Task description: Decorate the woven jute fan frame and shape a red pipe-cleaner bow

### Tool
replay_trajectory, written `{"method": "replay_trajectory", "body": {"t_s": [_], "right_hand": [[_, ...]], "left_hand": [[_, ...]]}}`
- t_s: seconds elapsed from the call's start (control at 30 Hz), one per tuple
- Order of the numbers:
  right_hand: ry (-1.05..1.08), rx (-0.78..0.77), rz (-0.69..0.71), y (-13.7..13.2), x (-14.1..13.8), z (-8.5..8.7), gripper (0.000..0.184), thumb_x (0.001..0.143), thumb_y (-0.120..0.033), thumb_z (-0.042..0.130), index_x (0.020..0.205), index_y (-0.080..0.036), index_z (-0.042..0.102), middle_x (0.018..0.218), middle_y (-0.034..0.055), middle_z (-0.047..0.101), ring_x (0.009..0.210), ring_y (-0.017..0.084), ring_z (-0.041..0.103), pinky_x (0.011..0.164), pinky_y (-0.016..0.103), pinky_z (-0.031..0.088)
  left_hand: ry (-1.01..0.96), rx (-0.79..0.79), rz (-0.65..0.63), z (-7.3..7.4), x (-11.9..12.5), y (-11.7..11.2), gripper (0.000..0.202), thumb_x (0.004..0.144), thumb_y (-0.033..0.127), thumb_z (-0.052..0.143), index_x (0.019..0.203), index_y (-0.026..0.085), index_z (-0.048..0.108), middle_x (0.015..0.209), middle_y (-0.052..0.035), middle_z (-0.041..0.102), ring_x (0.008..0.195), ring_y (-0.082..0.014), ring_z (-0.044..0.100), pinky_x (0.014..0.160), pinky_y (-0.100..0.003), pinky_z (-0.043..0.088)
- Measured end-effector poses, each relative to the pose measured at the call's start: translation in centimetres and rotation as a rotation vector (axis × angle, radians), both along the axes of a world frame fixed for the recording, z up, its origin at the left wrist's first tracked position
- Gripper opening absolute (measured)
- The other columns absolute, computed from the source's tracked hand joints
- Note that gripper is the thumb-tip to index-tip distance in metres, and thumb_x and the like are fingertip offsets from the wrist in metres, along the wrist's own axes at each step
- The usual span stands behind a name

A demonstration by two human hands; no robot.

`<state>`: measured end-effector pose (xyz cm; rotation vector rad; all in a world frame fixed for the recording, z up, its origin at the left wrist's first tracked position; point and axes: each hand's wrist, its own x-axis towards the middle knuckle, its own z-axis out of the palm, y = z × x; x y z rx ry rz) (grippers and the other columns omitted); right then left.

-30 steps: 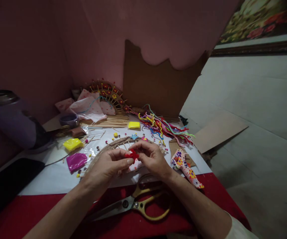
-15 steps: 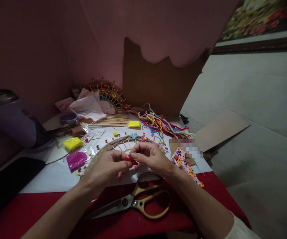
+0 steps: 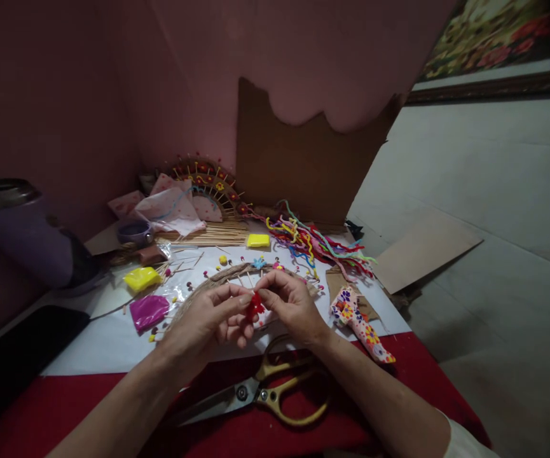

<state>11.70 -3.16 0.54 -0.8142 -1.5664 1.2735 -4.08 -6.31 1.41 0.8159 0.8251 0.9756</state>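
Between my two hands is a small red flower-shaped piece (image 3: 256,306), lobed at its edges. My left hand (image 3: 217,312) pinches it from the left with thumb and forefinger, the other fingers curled below. From the right, my right hand (image 3: 292,305) holds its upper edge in a thumb-and-finger pinch. Behind and partly under the hands lies a twine-wrapped arch (image 3: 222,275) with sticks across it. A blue flower (image 3: 259,262) and a pink flower (image 3: 278,266) sit along its top, and small coloured knobs surround it. Large scissors (image 3: 260,394) rest below my wrists.
Yellow packet (image 3: 142,278) and purple packet (image 3: 149,312) lie left, near a dark flat object (image 3: 27,356) and a purple tumbler (image 3: 21,235). Colourful fuzzy stems (image 3: 317,242) lie behind. A floral-patterned piece (image 3: 360,321) is at right. Cardboard (image 3: 303,165) stands against the wall.
The red piece has been turned more upright and shows more of its lobed shape. My right fingertips have shifted to its top. The view has tilted slightly.
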Motion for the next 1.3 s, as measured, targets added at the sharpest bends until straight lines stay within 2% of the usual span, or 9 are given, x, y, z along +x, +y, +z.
{"method": "replay_trajectory", "body": {"t_s": [0.13, 0.27, 0.43, 0.63, 0.8, 0.93, 1.13, 1.3], "right_hand": [[0.016, -0.021, 0.021, 0.02, -0.13, -0.32, 0.016, 0.077, -0.033, 0.062, 0.075, -0.018, 0.056, 0.067, -0.0012, 0.055, 0.062, 0.012, 0.051, 0.058, 0.024, 0.041], [0.035, 0.006, 0.034, 0.06, -0.18, -0.44, 0.016, 0.076, -0.033, 0.063, 0.075, -0.017, 0.057, 0.069, -0.0012, 0.054, 0.062, 0.011, 0.05, 0.058, 0.023, 0.04], [0.028, 0.052, 0.003, 0.3, 0.12, -0.27, 0.016, 0.077, -0.032, 0.064, 0.076, -0.017, 0.057, 0.069, -0.002, 0.051, 0.063, 0.01, 0.047, 0.06, 0.023, 0.039], [0.007, 0.02, 0.207, 0.23, 0.34, 0.17, 0.019, 0.076, -0.033, 0.066, 0.079, -0.016, 0.059, 0.076, 0.0, 0.056, 0.069, 0.011, 0.052, 0.066, 0.024, 0.043], [-0.048, 0.011, 0.205, 0.16, 0.29, 0.01, 0.017, 0.078, -0.032, 0.064, 0.079, -0.016, 0.058, 0.073, -0.0007, 0.055, 0.065, 0.01, 0.051, 0.061, 0.023, 0.041], [-0.06, -0.041, 0.262, 0.0, 0.29, 0.19, 0.015, 0.076, -0.027, 0.065, 0.082, -0.015, 0.058, 0.077, 0.0003, 0.057, 0.067, 0.01, 0.052, 0.063, 0.024, 0.042], [-0.145, -0.074, 0.194, -0.25, 0.2, 0.25, 0.009, 0.076, -0.023, 0.062, 0.076, -0.015, 0.057, 0.069, -0.0007, 0.057, 0.062, 0.01, 0.052, 0.059, 0.024, 0.041], [-0.137, -0.032, 0.13, -0.02, 0.2, -0.29, 0.009, 0.078, -0.025, 0.06, 0.077, -0.016, 0.056, 0.07, -0.0023, 0.054, 0.059, 0.009, 0.049, 0.055, 0.022, 0.041]], "left_hand": [[-0.035, -0.045, -0.06, -0.33, -0.2, 0.01, 0.014, 0.077, 0.022, 0.066, 0.08, 0.014, 0.056, 0.07, -0.0057, 0.066, 0.052, -0.0095, 0.059, 0.044, -0.016, 0.044], [-0.062, -0.103, -0.113, 0.04, -0.24, -0.16, 0.015, 0.073, 0.017, 0.07, 0.08, 0.014, 0.057, 0.073, -0.0057, 0.067, 0.052, -0.0069, 0.058, 0.047, -0.015, 0.044], [-0.04, -0.06, -0.05, 0.08, -0.22, -0.05, 0.011, 0.066, 0.01, 0.07, 0.073, 0.011, 0.062, 0.061, -0.0023, 0.063, 0.045, -0.0051, 0.05, 0.043, -0.015, 0.042], [0.058, -0.058, -0.024, -0.23, -0.58, 0.14, 0.01, 0.063, 0.012, 0.068, 0.064, 0.012, 0.059, 0.055, -0.0009, 0.06, 0.041, -0.0049, 0.045, 0.04, -0.015, 0.035], [0.155, -0.072, 0.011, -0.22, -0.49, 0.1, 0.012, 0.06, 0.014, 0.067, 0.058, 0.013, 0.055, 0.05, 0.0008, 0.058, 0.041, -0.0051, 0.044, 0.04, -0.015, 0.03], [0.202, -0.047, -0.007, -0.31, -0.38, 0.06, 0.01, 0.06, 0.015, 0.066, 0.059, 0.013, 0.056, 0.052, 0.001, 0.058, 0.042, -0.0053, 0.043, 0.041, -0.016, 0.028], [0.285, -0.006, 0.018, -0.53, -0.61, 0.23, 0.013, 0.06, 0.018, 0.069, 0.059, 0.014, 0.056, 0.045, 0.0035, 0.052, 0.04, -0.0057, 0.04, 0.04, -0.017, 0.025], [0.168, 0.041, -0.003, -0.74, -0.93, 0.57, 0.02, 0.056, 0.013, 0.076, 0.069, 0.014, 0.061, 0.056, 0.0009, 0.061, 0.048, -0.008, 0.052, 0.048, -0.019, 0.037]]}}
